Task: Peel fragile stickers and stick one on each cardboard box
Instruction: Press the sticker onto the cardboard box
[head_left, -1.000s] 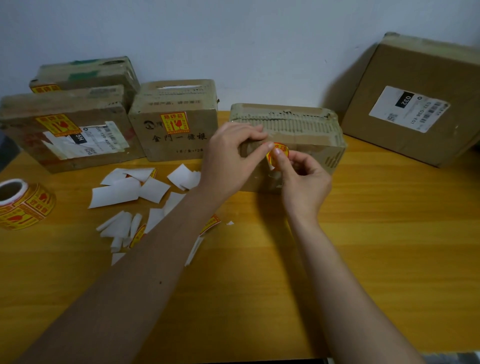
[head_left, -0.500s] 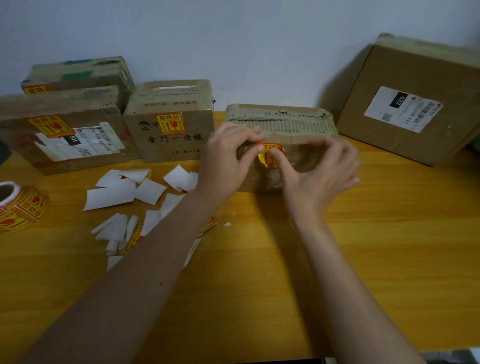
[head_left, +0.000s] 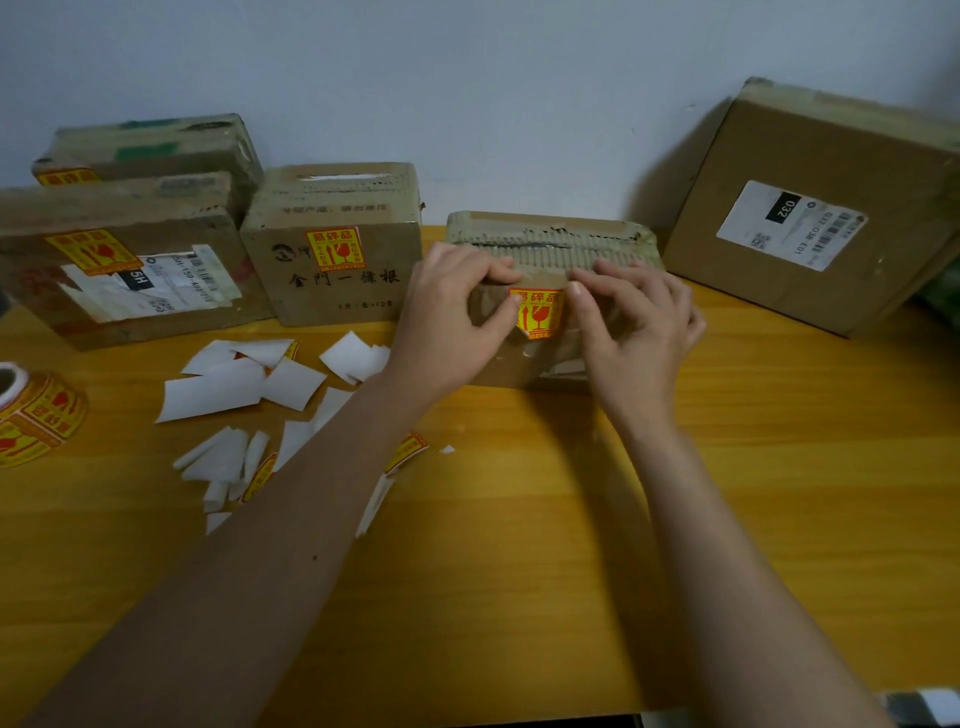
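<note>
At the far left edge of the wooden table (head_left: 519, 545) lies the sticker roll (head_left: 36, 415), on its side and partly cut off by the frame, its yellow and red labels facing out. Behind it a flat box (head_left: 130, 275) stands against the wall with a fragile sticker (head_left: 93, 253) on its front, overlapping a white shipping label. A second box (head_left: 150, 150) sits behind and above that one, a yellow sticker just showing at its left corner. Next to the right stands a box with black Chinese lettering (head_left: 335, 249), also carrying a fragile sticker (head_left: 335, 249) on its front. White backing scraps (head_left: 234, 384) are scattered on the table in front of these boxes, with a few yellow bits among them.

Right of centre is the box being worked on (head_left: 550, 234), its top edge torn and ragged. The left hand (head_left: 447, 322) grips its front left part, fingers curled over the upper edge and the thumb pressing the left border of the new sticker (head_left: 537, 314), which lies on the box's front face. The right hand (head_left: 634, 332) rests spread on the front face, fingertips at the sticker's right upper border, not clenched around anything.

At the far right a large box (head_left: 831, 208) leans against the wall, bearing a white shipping label (head_left: 789, 226) and no yellow sticker on the visible face
</note>
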